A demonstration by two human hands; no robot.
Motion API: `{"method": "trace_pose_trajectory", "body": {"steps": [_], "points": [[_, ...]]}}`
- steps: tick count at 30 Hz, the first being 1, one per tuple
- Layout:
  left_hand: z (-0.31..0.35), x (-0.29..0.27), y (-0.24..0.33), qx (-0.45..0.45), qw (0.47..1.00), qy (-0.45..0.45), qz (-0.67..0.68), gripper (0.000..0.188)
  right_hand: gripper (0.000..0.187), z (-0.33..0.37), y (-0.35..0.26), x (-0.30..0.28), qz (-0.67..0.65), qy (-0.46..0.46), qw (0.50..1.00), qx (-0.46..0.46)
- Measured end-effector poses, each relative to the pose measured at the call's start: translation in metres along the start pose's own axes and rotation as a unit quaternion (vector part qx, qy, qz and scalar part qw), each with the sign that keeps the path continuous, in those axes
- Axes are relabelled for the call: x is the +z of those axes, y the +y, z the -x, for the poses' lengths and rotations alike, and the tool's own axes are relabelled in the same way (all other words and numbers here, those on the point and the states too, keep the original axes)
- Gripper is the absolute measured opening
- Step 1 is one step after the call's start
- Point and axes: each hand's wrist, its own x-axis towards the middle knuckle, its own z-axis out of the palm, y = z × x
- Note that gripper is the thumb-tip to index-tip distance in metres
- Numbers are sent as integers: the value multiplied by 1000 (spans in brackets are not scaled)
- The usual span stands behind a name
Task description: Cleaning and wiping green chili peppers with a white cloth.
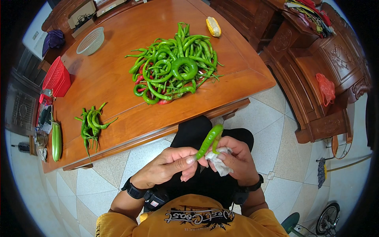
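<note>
A curved green chili pepper [208,139] is held above my lap, off the table's front edge. My left hand [179,162] pinches one end of it between thumb and fingers. In my right hand [239,160] is a crumpled white tissue [220,162], pressed near the pepper's bent other end. A large heap of green chili peppers [173,67], with some red ones in it, lies on the wooden table ahead. A smaller bunch of green chili peppers [92,122] rests near the front edge at the left.
The wooden table [118,87] also bears an ear of corn [213,27], a white basket [90,41], a red basket [58,77] and a long green vegetable [56,141]. A carved wooden bench [316,67] with a red plastic bag [325,89] stands at the right.
</note>
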Motion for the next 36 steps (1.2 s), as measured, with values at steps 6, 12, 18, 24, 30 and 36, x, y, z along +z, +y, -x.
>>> {"method": "trace_pose_trajectory", "body": {"steps": [6,12,18,24,30,36], "points": [[0,0,1,3,1000,18,-25,32,17,-4,4,-3,35,153,981,-110],[-1,1,-3,-35,995,13,-94,28,14,-10,-2,-4,88,197,956,-200],[-5,5,0,-45,983,63,-167,25,20,-7,-3,2,320,178,886,-284],[-5,4,-3,-18,979,127,-161,24,24,-6,-4,11,416,82,853,-305],[-4,3,-3,-49,962,170,-210,21,26,-11,-5,13,435,24,849,-298],[-4,4,-9,1,962,172,-210,18,26,-15,-8,6,454,155,813,-330]]}}
